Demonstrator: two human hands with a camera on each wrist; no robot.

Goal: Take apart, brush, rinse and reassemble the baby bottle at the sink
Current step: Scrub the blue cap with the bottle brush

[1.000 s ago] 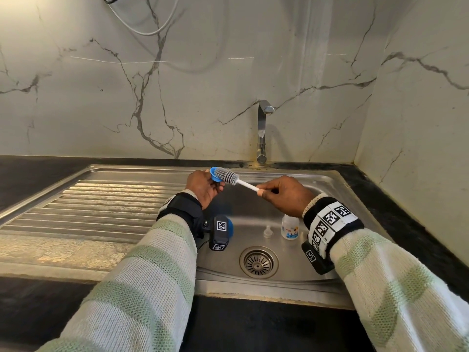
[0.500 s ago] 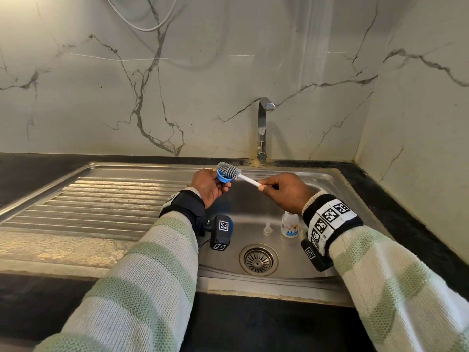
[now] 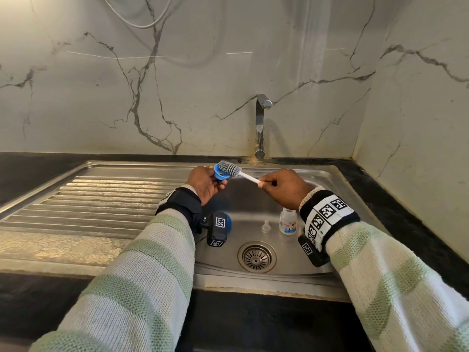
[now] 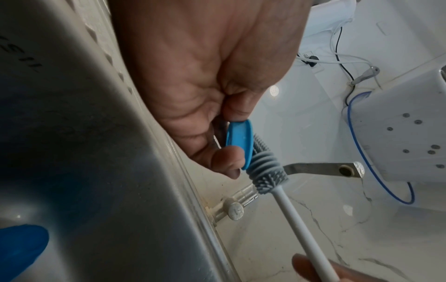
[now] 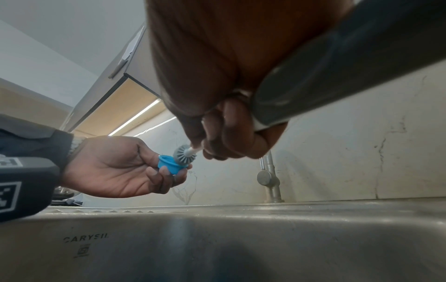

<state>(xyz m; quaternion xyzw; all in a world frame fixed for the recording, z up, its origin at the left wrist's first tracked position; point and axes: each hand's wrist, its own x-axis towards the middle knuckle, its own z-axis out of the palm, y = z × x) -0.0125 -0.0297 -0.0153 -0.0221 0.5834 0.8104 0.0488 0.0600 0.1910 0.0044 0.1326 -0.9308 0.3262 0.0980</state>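
At frame centre above the sink [image 3: 330, 174], the left hand [image 3: 203, 184] pinches a blue bottle collar [image 3: 220, 174]; the right hand [image 3: 281, 188] grips a grey brush [image 3: 229, 168] laid against it; the bottle [image 3: 288, 221] stands lower right in the basin.

Head downward; wrists close, upward.

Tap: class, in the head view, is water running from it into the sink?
No, the tap shows no stream beneath its spout, and the bottle stands in a sink with no water falling.
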